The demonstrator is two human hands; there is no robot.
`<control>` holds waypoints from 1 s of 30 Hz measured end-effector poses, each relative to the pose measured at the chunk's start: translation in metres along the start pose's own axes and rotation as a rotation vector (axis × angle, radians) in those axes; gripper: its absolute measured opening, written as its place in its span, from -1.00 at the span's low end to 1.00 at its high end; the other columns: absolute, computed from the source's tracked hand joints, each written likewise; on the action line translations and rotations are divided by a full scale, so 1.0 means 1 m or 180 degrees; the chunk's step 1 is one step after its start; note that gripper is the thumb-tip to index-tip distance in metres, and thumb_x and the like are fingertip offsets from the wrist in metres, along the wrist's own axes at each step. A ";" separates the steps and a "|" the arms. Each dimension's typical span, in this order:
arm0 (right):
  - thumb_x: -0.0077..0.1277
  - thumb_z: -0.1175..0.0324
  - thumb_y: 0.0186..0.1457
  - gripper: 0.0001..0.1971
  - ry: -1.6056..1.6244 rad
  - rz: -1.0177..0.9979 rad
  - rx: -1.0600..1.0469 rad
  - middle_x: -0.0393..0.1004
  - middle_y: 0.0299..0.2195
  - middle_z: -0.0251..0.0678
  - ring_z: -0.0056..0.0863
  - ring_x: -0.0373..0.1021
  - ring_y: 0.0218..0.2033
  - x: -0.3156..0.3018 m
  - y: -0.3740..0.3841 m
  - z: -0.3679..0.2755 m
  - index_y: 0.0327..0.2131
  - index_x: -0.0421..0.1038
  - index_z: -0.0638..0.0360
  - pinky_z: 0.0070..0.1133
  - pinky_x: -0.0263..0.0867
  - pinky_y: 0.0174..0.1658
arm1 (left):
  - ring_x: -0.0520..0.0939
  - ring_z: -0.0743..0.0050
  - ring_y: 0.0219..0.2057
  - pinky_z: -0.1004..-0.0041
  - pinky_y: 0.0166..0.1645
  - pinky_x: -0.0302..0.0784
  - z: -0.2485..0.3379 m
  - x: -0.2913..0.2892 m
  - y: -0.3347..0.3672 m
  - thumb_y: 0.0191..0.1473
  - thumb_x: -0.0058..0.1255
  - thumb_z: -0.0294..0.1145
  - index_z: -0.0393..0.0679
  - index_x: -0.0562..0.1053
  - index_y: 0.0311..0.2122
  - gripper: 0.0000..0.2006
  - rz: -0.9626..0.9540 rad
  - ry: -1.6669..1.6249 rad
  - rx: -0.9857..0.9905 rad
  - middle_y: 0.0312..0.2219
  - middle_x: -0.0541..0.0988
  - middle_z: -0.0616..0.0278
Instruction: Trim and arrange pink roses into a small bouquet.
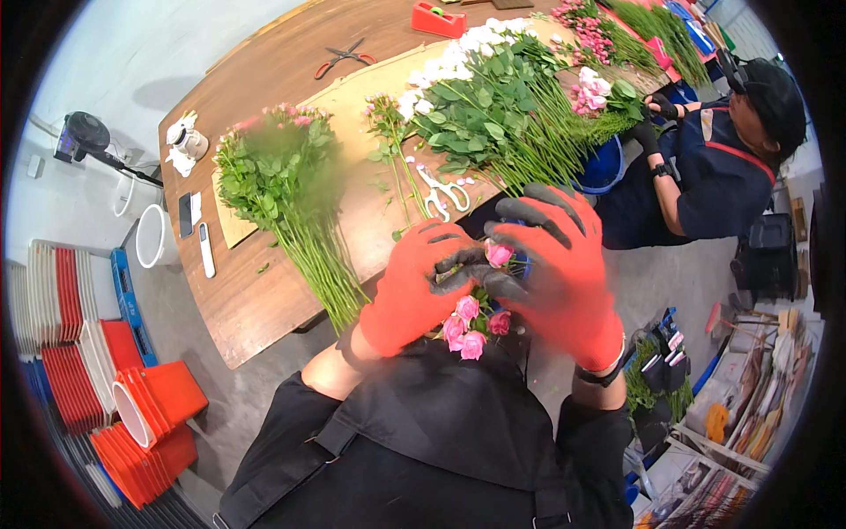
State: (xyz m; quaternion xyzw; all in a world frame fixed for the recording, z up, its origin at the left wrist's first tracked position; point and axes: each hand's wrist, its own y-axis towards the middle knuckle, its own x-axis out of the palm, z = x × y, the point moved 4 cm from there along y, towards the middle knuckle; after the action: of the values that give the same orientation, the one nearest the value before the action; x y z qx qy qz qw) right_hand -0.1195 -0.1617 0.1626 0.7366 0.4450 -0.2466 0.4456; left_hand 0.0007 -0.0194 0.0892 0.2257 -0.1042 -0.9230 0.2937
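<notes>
Right hand [560, 273]: raised close to the camera in a red glove with dark fingers; these spread and bend around one pink bloom [499, 254], though I cannot tell whether they press it.
Left hand [405, 291]: gloved alike, thumb and fingers curled together beside that bloom; what they pinch, if anything, is hidden.
Roses [473, 344]: pink, between and below the hands, in front of the apron [432, 423]; their stems are mostly out of sight.
Petals: likely light, soft and quick to bruise (thick gloves would dull the touch), so best barely brushed.
Stems: probably thin, fairly stiff, perhaps thorny; the safer hold is just under the blooms.
Scissors [432, 179]: white-handled, on the table [264, 304] just beyond the hands.
Bunch [251, 172]: leafy, pink-topped, at the table's left.
White roses [463, 57]: heaped farther back.
Co-worker [718, 176]: at right, dark-gloved, near a blue bucket [604, 169].
</notes>
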 end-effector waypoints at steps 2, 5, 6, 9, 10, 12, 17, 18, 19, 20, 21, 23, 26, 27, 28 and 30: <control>0.38 0.33 -0.12 -0.60 -0.0545 -0.0386 -0.0366 0.53 -0.02 -0.28 -0.03 0.37 0.13 -0.001 0.002 -0.002 -0.13 0.56 0.04 -0.18 0.16 0.26 | 0.58 -0.09 -0.16 0.21 0.02 0.53 0.001 0.002 -0.002 -0.24 0.26 -0.58 -0.22 0.60 -0.19 -0.64 -0.0048 0.0243 0.0069 -0.17 0.60 0.09; 0.36 0.30 -0.10 -0.65 -0.0445 -0.0589 -0.0363 0.55 -0.14 -0.28 -0.11 0.43 0.02 -0.002 0.002 0.007 -0.19 0.55 0.08 -0.24 0.25 0.18 | 0.53 -0.06 0.00 0.05 0.12 0.46 0.009 0.008 -0.003 -0.25 0.32 -0.48 -0.09 0.59 -0.15 -0.59 -0.0416 0.0812 0.0601 -0.17 0.60 0.20; 0.34 0.31 -0.07 -0.68 -0.0232 -0.0785 -0.0270 0.56 -0.18 -0.26 -0.16 0.47 -0.03 -0.001 0.000 0.012 -0.21 0.54 0.11 -0.29 0.31 0.13 | 0.53 -0.06 0.00 0.05 0.12 0.46 0.009 0.009 -0.004 -0.25 0.32 -0.48 -0.09 0.59 -0.15 -0.59 -0.0437 0.0799 0.0608 -0.17 0.60 0.20; 0.26 0.37 0.02 -0.75 0.1565 -0.1048 0.1384 0.57 -0.24 -0.27 -0.31 0.52 -0.13 0.007 -0.007 0.037 -0.19 0.54 0.16 -0.41 0.39 0.00 | 0.56 -0.06 -0.07 0.08 0.06 0.50 0.011 0.009 -0.006 -0.25 0.36 -0.47 -0.14 0.59 -0.17 -0.59 -0.0469 0.0610 0.1015 -0.19 0.61 0.16; 0.26 0.37 0.02 -0.75 0.1552 -0.1027 0.1389 0.57 -0.24 -0.27 -0.31 0.52 -0.13 0.011 -0.011 0.050 -0.19 0.54 0.16 -0.41 0.39 0.00 | 0.56 -0.06 -0.07 0.08 0.06 0.50 0.009 0.010 -0.006 -0.25 0.36 -0.47 -0.14 0.59 -0.17 -0.59 -0.0479 0.0603 0.1037 -0.19 0.61 0.16; 0.18 0.41 0.10 -0.74 0.2886 -0.1390 0.2050 0.60 -0.22 -0.27 -0.39 0.53 -0.14 0.030 -0.019 0.082 -0.12 0.53 0.23 -0.46 0.42 -0.06 | 0.59 -0.06 -0.16 0.17 0.01 0.52 -0.001 0.006 -0.006 -0.23 0.35 -0.49 -0.17 0.58 -0.17 -0.61 -0.0327 -0.0258 0.0657 -0.20 0.60 0.09; 0.27 0.53 -0.01 -0.58 0.1949 -0.0095 0.1167 0.57 -0.02 -0.18 -0.29 0.43 0.12 0.030 -0.032 0.065 -0.01 0.54 0.25 -0.38 0.29 0.22 | 0.57 0.50 -0.11 0.40 0.02 0.47 -0.025 0.004 -0.012 0.03 0.38 -0.30 -0.33 0.57 -0.06 -0.58 -0.0247 -0.2278 -0.0797 -0.13 0.60 0.22; 0.27 0.53 -0.01 -0.58 0.1959 -0.0086 0.1162 0.57 -0.02 -0.18 -0.29 0.43 0.12 0.028 -0.031 0.057 -0.01 0.54 0.25 -0.38 0.29 0.22 | 0.57 0.50 -0.11 0.40 0.02 0.47 -0.025 0.004 -0.012 0.03 0.38 -0.30 -0.33 0.57 -0.06 -0.58 -0.0251 -0.2264 -0.0797 -0.13 0.60 0.22; 0.28 0.53 -0.02 -0.59 0.1920 -0.0048 0.0982 0.57 -0.01 -0.19 -0.26 0.42 0.13 0.025 -0.025 0.045 -0.02 0.55 0.24 -0.36 0.29 0.22 | 0.57 0.50 -0.10 0.42 0.05 0.47 -0.028 0.003 -0.013 0.01 0.26 -0.38 -0.35 0.57 -0.08 -0.63 -0.0244 -0.2330 -0.0862 -0.11 0.61 0.23; 0.28 0.54 -0.03 -0.59 0.1878 -0.0004 0.0803 0.56 0.00 -0.19 -0.23 0.42 0.13 0.027 -0.021 0.033 -0.04 0.57 0.23 -0.35 0.29 0.22 | 0.58 0.50 -0.10 0.44 0.08 0.47 -0.030 0.003 -0.014 -0.01 0.13 -0.46 -0.37 0.58 -0.09 -0.65 -0.0241 -0.2397 -0.0926 -0.09 0.62 0.25; 0.33 0.51 -0.06 -0.60 0.1672 0.0324 0.0679 0.59 -0.07 -0.19 -0.19 0.44 0.08 0.033 -0.021 0.027 -0.07 0.58 0.22 -0.36 0.31 0.19 | 0.57 0.53 -0.10 0.45 0.08 0.47 -0.031 0.004 -0.012 0.02 0.17 -0.41 -0.38 0.56 -0.08 -0.64 -0.0245 -0.2383 -0.0900 -0.10 0.62 0.25; 0.35 0.51 -0.08 -0.61 0.1643 0.0338 0.0654 0.60 -0.08 -0.19 -0.18 0.45 0.05 0.033 -0.016 0.016 -0.10 0.59 0.22 -0.36 0.32 0.16 | 0.57 0.53 -0.11 0.45 0.07 0.47 -0.032 0.005 -0.012 0.03 0.18 -0.40 -0.38 0.56 -0.08 -0.64 -0.0278 -0.2364 -0.0969 -0.12 0.63 0.25; 0.40 0.49 -0.12 -0.62 0.1602 0.0488 0.0671 0.60 -0.10 -0.18 -0.14 0.48 -0.02 0.045 -0.019 0.013 -0.15 0.60 0.22 -0.37 0.35 0.10 | 0.56 0.55 -0.14 0.47 0.03 0.47 -0.032 0.009 -0.011 0.10 0.24 -0.24 -0.37 0.56 -0.06 -0.59 -0.0190 -0.2319 -0.0881 -0.14 0.61 0.27; 0.38 0.52 -0.11 -0.64 0.1635 0.0687 0.0728 0.59 -0.10 -0.18 -0.16 0.48 -0.02 0.046 -0.021 0.012 -0.16 0.59 0.23 -0.38 0.35 0.10 | 0.54 0.56 -0.16 0.48 -0.01 0.46 -0.030 0.010 -0.011 0.15 0.29 -0.11 -0.35 0.56 -0.04 -0.53 -0.0079 -0.2294 -0.0729 -0.14 0.58 0.28; 0.36 0.54 -0.09 -0.67 0.1668 0.0885 0.0784 0.59 -0.09 -0.17 -0.19 0.48 -0.02 0.046 -0.023 0.011 -0.17 0.59 0.24 -0.39 0.35 0.10 | 0.54 0.56 -0.16 0.48 -0.01 0.46 -0.030 0.012 -0.011 0.15 0.29 -0.11 -0.35 0.56 -0.04 -0.53 -0.0075 -0.2292 -0.0728 -0.14 0.58 0.28; 0.32 0.58 -0.08 -0.67 0.2063 0.0875 0.1128 0.58 -0.09 -0.20 -0.26 0.48 -0.04 0.049 -0.027 0.010 -0.16 0.58 0.25 -0.42 0.35 0.09 | 0.55 0.57 -0.17 0.49 -0.02 0.47 -0.030 0.012 -0.013 0.14 0.26 -0.25 -0.36 0.56 -0.05 -0.61 0.0151 -0.2101 -0.0714 -0.16 0.58 0.28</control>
State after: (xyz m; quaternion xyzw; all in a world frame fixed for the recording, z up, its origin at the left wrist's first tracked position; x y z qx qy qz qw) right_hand -0.1195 -0.1434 0.1087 0.8946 0.4103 -0.0123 0.1768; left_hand -0.0003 -0.0182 0.0547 -0.1211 -0.0967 -0.9448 0.2886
